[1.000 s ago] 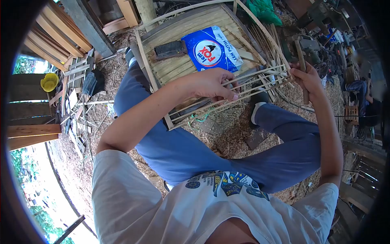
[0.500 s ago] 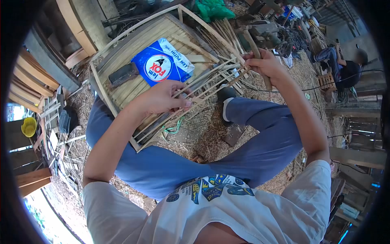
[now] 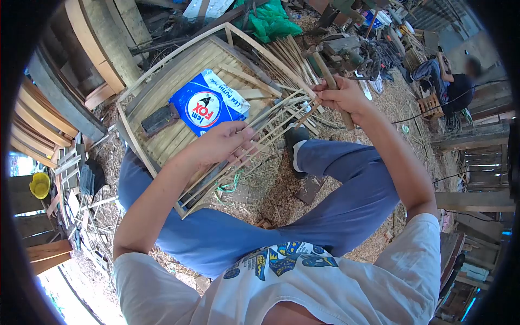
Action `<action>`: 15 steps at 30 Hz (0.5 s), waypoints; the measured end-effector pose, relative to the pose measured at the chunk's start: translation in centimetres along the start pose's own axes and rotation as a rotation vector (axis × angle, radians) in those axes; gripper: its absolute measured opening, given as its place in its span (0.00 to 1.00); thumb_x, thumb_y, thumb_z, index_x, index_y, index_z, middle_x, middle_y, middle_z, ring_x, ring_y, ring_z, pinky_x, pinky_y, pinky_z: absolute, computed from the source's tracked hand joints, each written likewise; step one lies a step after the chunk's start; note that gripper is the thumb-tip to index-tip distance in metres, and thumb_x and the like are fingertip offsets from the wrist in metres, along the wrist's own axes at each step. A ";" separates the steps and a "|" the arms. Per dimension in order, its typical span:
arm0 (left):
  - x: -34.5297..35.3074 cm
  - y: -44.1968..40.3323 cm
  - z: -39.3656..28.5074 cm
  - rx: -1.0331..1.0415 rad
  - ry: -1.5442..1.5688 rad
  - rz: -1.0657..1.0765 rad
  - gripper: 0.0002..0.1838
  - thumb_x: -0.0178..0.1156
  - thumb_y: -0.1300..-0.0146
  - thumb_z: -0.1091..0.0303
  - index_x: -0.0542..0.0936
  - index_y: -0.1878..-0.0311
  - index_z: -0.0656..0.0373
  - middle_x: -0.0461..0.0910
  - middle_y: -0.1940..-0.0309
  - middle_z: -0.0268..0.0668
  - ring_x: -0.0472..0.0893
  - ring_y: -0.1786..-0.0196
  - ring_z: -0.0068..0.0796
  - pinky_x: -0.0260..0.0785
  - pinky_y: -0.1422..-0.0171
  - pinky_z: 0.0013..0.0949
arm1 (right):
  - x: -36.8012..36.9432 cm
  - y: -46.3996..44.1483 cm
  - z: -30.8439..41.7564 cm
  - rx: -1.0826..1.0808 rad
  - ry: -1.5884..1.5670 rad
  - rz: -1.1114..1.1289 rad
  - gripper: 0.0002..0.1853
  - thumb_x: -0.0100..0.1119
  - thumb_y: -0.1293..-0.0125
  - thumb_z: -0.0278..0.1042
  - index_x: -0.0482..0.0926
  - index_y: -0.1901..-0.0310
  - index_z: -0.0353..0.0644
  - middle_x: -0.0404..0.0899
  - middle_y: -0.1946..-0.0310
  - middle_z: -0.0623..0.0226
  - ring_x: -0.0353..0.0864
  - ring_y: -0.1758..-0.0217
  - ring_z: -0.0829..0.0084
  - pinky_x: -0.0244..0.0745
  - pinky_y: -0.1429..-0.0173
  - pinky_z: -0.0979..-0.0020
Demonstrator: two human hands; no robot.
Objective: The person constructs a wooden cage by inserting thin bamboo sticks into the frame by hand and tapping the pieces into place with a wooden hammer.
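Observation:
A light wooden frame (image 3: 131, 130) with thin wooden slats (image 3: 273, 125) along its near side lies over my legs. My left hand (image 3: 219, 143) is closed around the slats near their middle, its fingertips partly hidden behind them. At the right corner of the frame, my right hand (image 3: 349, 102) grips the wooden handle of a hammer (image 3: 326, 70), with thumb and fingertips at the corner. Inside the frame outline, a blue and white glue packet (image 3: 208, 103) marked "lem FOX" rests on a slatted board (image 3: 189, 65). A dark block (image 3: 159, 120) sits left of the packet.
Wood shavings (image 3: 271, 187) cover the floor, with a green string (image 3: 230, 185) below the slats. Curved timber pieces (image 3: 46, 108) stand at left. Green plastic (image 3: 273, 21) and loose sticks lie beyond the frame. Another person (image 3: 460, 89) sits at far right.
My left hand has shifted slightly left and down, its fingers looser on the slats. The frame's near side sits a little lower in view. My right hand still holds the hammer.

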State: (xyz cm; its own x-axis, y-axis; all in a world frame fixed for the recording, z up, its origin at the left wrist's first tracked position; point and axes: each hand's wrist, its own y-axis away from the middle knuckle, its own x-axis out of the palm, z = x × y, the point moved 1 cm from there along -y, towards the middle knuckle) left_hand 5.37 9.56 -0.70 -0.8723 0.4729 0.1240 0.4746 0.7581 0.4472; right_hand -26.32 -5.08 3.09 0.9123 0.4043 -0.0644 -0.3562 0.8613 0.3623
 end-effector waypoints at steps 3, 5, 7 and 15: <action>0.2 -0.2 -0.6 -0.035 0.070 -0.039 0.22 0.48 0.19 0.54 0.74 0.41 0.64 0.87 0.56 0.48 0.88 0.63 0.33 0.82 0.58 0.33 | 0.0 0.2 -0.1 -0.003 -0.061 0.005 0.13 0.61 0.34 0.16 0.70 0.52 0.36 0.81 0.46 0.54 0.85 0.48 0.68 0.85 0.41 0.69; 0.5 -0.2 -1.2 -0.025 0.016 -0.037 0.21 0.47 0.19 0.54 0.74 0.40 0.64 0.87 0.56 0.48 0.88 0.64 0.33 0.82 0.58 0.33 | 0.2 0.4 0.0 -0.016 -0.065 0.017 0.13 0.61 0.34 0.18 0.71 0.52 0.38 0.82 0.46 0.54 0.85 0.46 0.67 0.84 0.39 0.67; 1.0 -0.3 -2.0 -0.037 -0.042 -0.014 0.20 0.46 0.19 0.56 0.74 0.40 0.64 0.87 0.56 0.48 0.88 0.64 0.34 0.83 0.58 0.33 | -0.3 0.6 -0.1 -0.025 -0.051 0.049 0.11 0.59 0.32 0.22 0.71 0.50 0.41 0.83 0.44 0.55 0.84 0.42 0.66 0.80 0.35 0.65; 0.7 -1.5 0.2 0.019 0.017 -0.075 0.15 0.45 0.18 0.60 0.74 0.51 0.62 0.87 0.59 0.49 0.89 0.61 0.35 0.85 0.60 0.35 | -1.7 1.1 1.0 -0.020 0.035 0.128 0.16 0.52 0.20 0.47 0.70 0.46 0.42 0.84 0.45 0.61 0.84 0.40 0.68 0.80 0.38 0.67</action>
State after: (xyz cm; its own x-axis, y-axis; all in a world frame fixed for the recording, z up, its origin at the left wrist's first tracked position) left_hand 4.09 8.84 -1.47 -0.9074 0.4067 0.1058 0.4096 0.7995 0.4392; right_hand -28.05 -5.17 4.53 0.8518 0.5213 -0.0512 -0.4733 0.8078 0.3515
